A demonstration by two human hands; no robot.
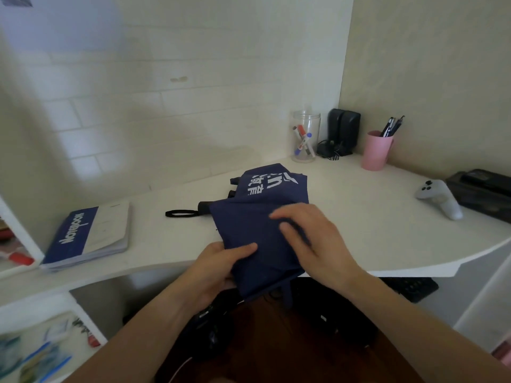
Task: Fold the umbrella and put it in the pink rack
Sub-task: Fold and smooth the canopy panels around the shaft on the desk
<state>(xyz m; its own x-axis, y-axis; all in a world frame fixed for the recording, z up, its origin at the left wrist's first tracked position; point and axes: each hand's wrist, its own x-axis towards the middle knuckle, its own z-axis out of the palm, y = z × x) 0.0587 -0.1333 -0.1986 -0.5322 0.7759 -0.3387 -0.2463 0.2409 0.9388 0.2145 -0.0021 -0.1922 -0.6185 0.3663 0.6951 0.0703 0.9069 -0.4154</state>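
A collapsed navy blue umbrella (249,225) with white printed characters lies on the white desk (373,230), hanging over the front edge. Its black handle with a wrist loop (181,213) points left. My left hand (218,268) grips the near left edge of the cloth, thumb on top. My right hand (312,239) lies on the cloth just to the right, fingers curled and pinching a fold. No pink rack is in view.
A blue and white notebook (88,236) lies at the left. At the back stand a clear jar of markers (305,136), black speakers (344,131) and a pink cup of pens (377,150). A white controller (439,199) and a black box (484,192) sit at the right.
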